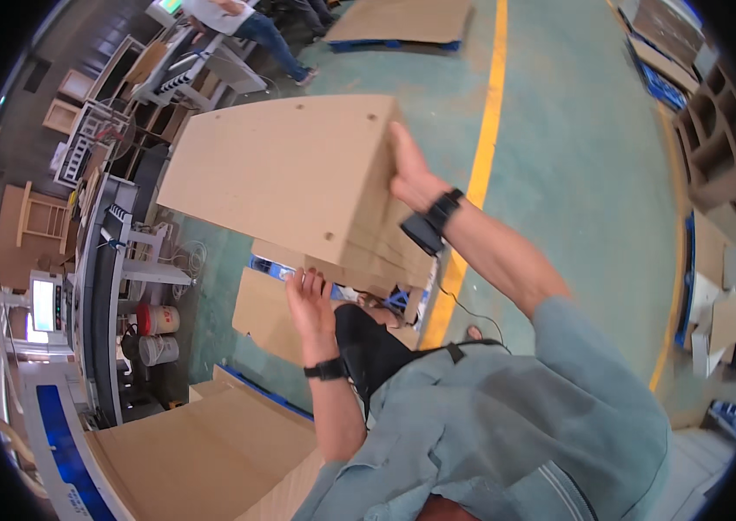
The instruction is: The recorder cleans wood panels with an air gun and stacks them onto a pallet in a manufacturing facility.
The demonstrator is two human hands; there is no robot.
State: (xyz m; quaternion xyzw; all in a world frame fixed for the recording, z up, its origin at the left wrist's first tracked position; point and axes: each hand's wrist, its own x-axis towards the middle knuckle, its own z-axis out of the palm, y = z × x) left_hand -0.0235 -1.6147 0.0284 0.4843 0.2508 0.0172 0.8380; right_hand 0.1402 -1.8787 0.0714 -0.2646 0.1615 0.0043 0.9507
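The floor (576,156) was green-painted concrete with a yellow line (482,148) running from twelve o'clock down toward the middle of the view. It belonged to a woodworking shop: a grey machine with a blue base (94,304) stood along nine o'clock, two white buckets (158,334) sat at its foot, and small wooden cabinet frames (33,217) were stacked behind it. More frames and shelving (719,148) lined the wall at two to three o'clock.

A large brown board (285,174) was lifted off the floor, tilted, at the centre of the view toward eleven o'clock. The right hand (411,178) gripped its right edge, thumb over the top face. The left hand (309,300) reached up to the lower edge, fingers pressed to the underside; whether it closed round the edge I cannot tell. Both wrists wore dark bands.

Beneath the lifted board lay a stack of similar boards (385,260) on a blue pallet, just left of the yellow line. Another stack (203,443) filled seven o'clock, and a further one (402,22) lay on a pallet at twelve. A second person (250,26) stood at eleven o'clock, well apart.

The widest open floor lay right of the line, from one to four o'clock. Left of the board, the machine and buckets stood near.
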